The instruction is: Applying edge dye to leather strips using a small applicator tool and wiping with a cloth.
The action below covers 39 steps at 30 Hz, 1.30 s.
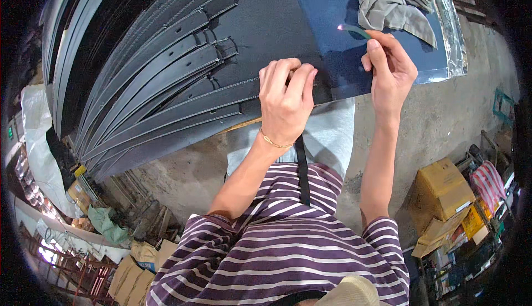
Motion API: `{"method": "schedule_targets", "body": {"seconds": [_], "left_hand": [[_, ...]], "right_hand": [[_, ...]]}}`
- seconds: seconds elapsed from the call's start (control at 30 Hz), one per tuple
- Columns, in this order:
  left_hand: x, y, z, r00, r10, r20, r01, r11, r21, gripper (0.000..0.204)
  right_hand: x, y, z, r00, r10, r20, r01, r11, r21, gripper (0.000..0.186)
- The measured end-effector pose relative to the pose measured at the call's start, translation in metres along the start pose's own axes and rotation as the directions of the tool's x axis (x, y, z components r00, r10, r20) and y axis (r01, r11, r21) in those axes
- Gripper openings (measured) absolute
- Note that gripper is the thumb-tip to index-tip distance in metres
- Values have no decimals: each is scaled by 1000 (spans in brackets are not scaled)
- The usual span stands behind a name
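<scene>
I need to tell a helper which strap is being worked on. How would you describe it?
Start at the dark table, where black straps fan out on the left. The one is the strap whose end the left hand pinches at the table's near edge.

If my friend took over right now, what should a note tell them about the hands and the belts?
Left hand: fingers pinch the end of a dark belt strap at the table edge.
Right hand: holds a lit green lighter, small flame showing, apart from the strap end.
Many straps lie fanned out to the left; a grey cloth sits behind.
Done: cannot tell. Left: probably the strap end in hand.
</scene>
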<state>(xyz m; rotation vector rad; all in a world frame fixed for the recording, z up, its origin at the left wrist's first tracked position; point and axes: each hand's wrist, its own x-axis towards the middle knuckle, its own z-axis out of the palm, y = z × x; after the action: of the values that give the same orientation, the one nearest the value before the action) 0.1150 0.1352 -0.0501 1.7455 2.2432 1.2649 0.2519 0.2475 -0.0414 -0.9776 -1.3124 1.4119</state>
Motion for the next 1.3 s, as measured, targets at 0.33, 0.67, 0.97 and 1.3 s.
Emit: {"method": "schedule_targets", "body": {"seconds": [0.33, 0.67, 0.97, 1.3], "left_hand": [[-7, 0, -4, 999, -30, 40, 29, 999, 40, 12], [-9, 0, -6, 995, -32, 90, 26, 998, 65, 16], [-5, 15, -2, 992, -126, -27, 128, 988, 93, 21], [-3, 16, 8, 986, -89, -143, 112, 981, 160, 14]], "right_hand": [[-4, -5, 2, 960, -108, 258, 207, 895, -394, 13], [-3, -5, 2, 952, -140, 271, 246, 879, -408, 14], [-3, -2, -3, 982, -81, 169, 116, 971, -211, 12], [-4, -1, -6, 982, -97, 163, 128, 974, -186, 11]]}}
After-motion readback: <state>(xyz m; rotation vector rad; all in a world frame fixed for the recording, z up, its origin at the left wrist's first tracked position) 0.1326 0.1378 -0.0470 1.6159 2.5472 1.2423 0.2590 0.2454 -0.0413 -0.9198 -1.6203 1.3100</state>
